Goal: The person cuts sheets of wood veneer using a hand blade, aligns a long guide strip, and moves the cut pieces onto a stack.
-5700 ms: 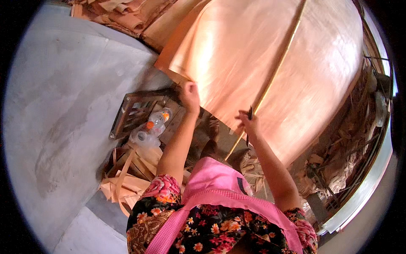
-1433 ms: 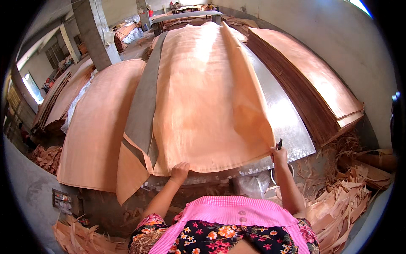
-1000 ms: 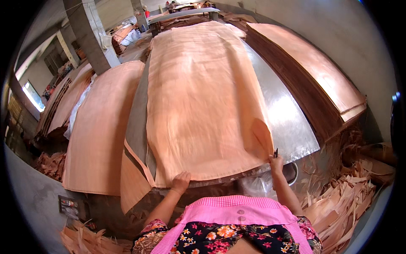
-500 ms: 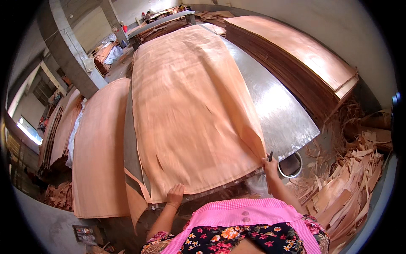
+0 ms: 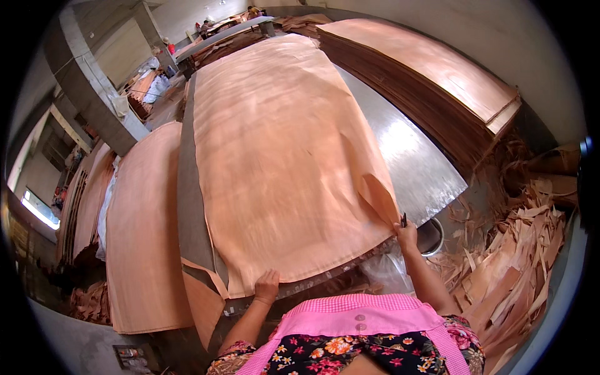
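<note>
A large, thin, orange-brown wood veneer sheet [image 5: 281, 169] lies over a metal-topped table [image 5: 431, 169]. My left hand [image 5: 267, 286] is closed on its near edge, left of the middle. At the near right corner my right hand [image 5: 406, 235] grips the sheet. A small black tool [image 5: 404, 220] sticks up from that same hand; its kind cannot be made out. Beside the right hand the sheet's edge bulges up in a fold [image 5: 379, 195]. Elsewhere the sheet lies mostly flat, with slight ripples.
A tall veneer stack [image 5: 431, 69] stands beyond the table on the right, and another pile [image 5: 140, 231] on the left. Torn veneer scraps [image 5: 500, 275] heap at the lower right, near a round bucket [image 5: 431, 237]. A narrow strip [image 5: 203, 300] hangs at the table's left corner. A concrete pillar [image 5: 94, 81] rises behind.
The sheet has shifted rightward on the table, baring more of the left border. Its long ripple along the right has flattened, leaving a raised fold by my right hand. Both hands keep their grip.
</note>
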A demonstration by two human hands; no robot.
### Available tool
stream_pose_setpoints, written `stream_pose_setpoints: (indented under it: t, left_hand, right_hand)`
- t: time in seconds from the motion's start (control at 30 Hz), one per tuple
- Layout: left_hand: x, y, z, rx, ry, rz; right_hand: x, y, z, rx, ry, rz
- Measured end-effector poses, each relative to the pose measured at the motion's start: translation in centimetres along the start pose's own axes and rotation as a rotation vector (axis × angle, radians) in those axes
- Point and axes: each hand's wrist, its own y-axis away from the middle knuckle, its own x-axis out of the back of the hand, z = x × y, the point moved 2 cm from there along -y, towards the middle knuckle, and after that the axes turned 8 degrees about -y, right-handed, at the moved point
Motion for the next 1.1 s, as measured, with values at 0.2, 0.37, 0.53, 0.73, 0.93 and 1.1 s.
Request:
stream_pose_setpoints:
  t: [0.2, 0.37, 0.53, 0.73, 0.93, 1.1]
  left_hand:
    - [0.4, 0.8, 0.8, 0.011, 0.020, 0.001]
    - [-0.5, -0.1, 0.2, 0.060, -0.016, 0.016]
    - [0.5, -0.6, 0.8, 0.035, -0.014, 0.033]
    - [1.8, -3.7, 0.5, 0.218, 0.114, -0.798]
    - [-2.2, -11.3, -2.1, 0.677, -0.021, -0.417]
    - [-4.1, -10.9, -1.6, 0.721, -0.138, -0.524]
  right_hand:
    - [0.6, 0.5, -0.3, -0.075, -0.069, 0.019]
    - [-0.6, -1.6, -0.1, -0.018, 0.136, 0.019]
    - [-0.7, -2.8, 1.0, 0.013, 0.058, 0.035]
    - [-0.9, -2.7, 0.9, 0.022, 0.114, 0.018]
    - [-0.8, -1.0, -1.5, -0.224, -0.253, -0.098]
    - [6.3, 0.0, -2.5, -0.162, -0.147, 0.023]
